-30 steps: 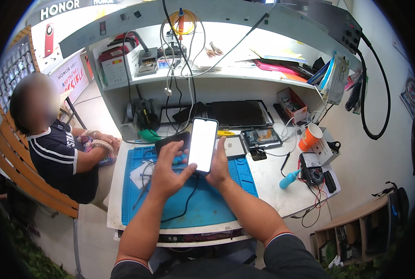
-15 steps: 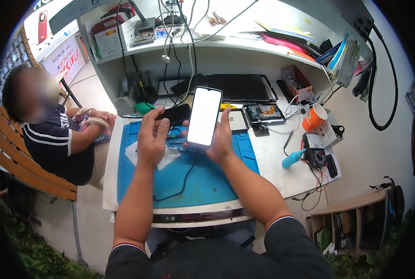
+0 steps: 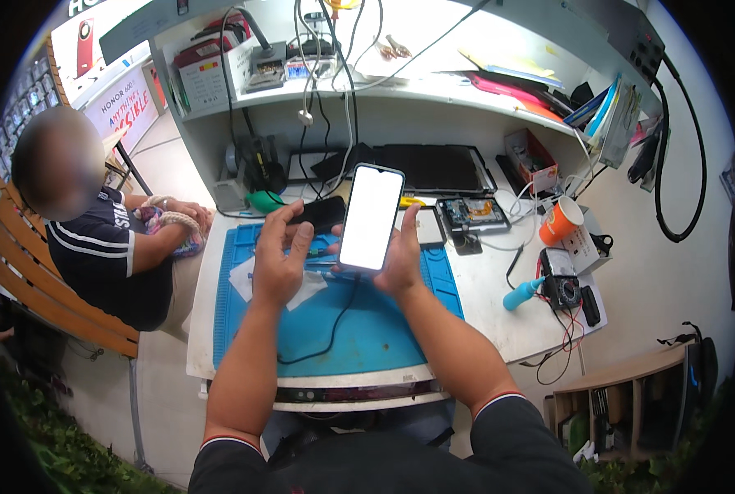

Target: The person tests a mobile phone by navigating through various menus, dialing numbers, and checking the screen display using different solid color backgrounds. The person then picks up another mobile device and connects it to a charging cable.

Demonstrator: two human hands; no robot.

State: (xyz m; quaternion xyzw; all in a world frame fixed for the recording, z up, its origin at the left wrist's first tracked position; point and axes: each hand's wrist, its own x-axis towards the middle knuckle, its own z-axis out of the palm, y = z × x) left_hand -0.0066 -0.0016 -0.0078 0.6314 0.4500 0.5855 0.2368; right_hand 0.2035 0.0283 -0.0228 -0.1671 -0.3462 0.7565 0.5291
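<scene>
Right hand (image 3: 402, 263) closed round a slim rectangular smartphone (image 3: 372, 218) with a bright white screen and dark edges; phone tilted, raised over the blue ridged work mat (image 3: 367, 346). Left hand (image 3: 279, 267) wide, fingers spread and curled around nothing, apart from the lit phone and just beside a black rectangular phone (image 3: 325, 214); contact with the latter cannot be told. A thin black cable (image 3: 334, 329) runs over the mat to below the lit phone; whether it is plugged in is hidden. Lettering: large red and dark print on a pale display panel (image 3: 120, 103) at left; small print on a white carton (image 3: 205, 85) on the white upper shelf (image 3: 433, 107); pale marking on an orange paper cup (image 3: 560, 222); white letters on the dark striped shirt (image 3: 88, 263) of a seated person. Surface: white, stained tabletop (image 3: 499, 342) under the mat; crumpled white paper (image 3: 306, 290) on the mat; on the right, an opened black device with exposed circuitry (image 3: 470, 214), a light-blue squeeze bottle (image 3: 522, 295) and a black meter with a round dial (image 3: 561, 290). Room: orange-brown slatted wooden bench (image 3: 63, 296) at left, pale tiled floor (image 3: 170, 395), low brown wooden cabinet (image 3: 623, 379) at lower right, green foliage (image 3: 63, 445) at lower left.
</scene>
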